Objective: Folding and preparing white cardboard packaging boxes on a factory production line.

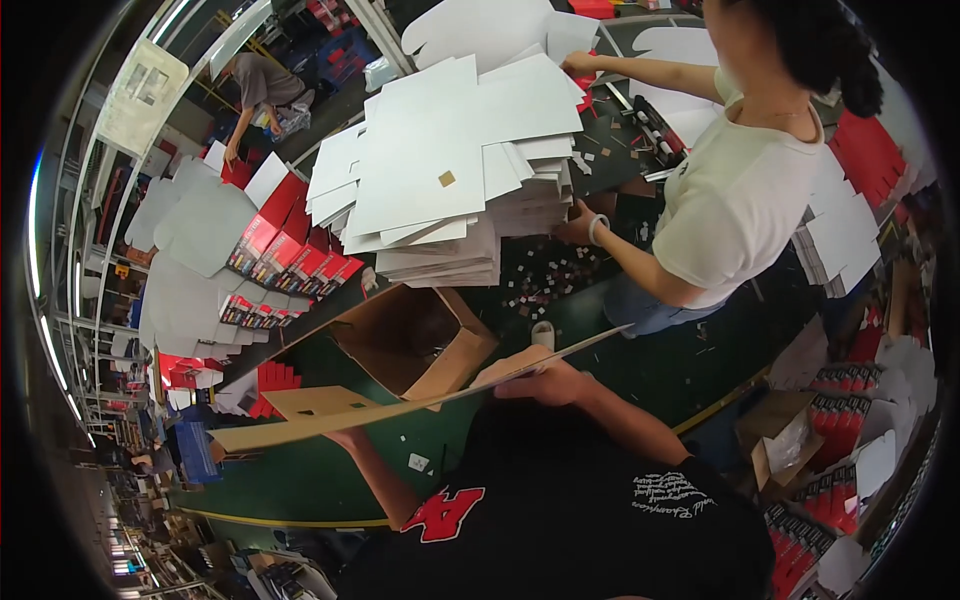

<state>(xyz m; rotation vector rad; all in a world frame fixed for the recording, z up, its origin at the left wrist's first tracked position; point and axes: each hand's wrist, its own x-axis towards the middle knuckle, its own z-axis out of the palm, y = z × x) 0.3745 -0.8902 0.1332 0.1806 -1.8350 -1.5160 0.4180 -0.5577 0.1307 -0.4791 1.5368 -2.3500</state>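
Observation:
A large brown cardboard sheet [290, 430], seen nearly edge-on, slants across in front of my body. My right hand [545, 382] is closed over its edge near the right end. Toward the other end, my left hand [347, 437] holds the sheet from below, its fingers mostly hidden behind the board. A brown flap [318, 402] with a small dark cutout stands up at the left; whether it belongs to the sheet is unclear. Just beyond the sheet, a cardboard box [455, 362] sits with its open side showing a dark inside.
A tall uneven stack of white card sheets [420, 170] rises ahead. A co-worker [740, 190] in a white top reaches to it from the right. Red-and-white printed cartons [290, 255] line the left. Paper scraps [545, 280] litter the green floor. Another person [265, 85] bends farther back.

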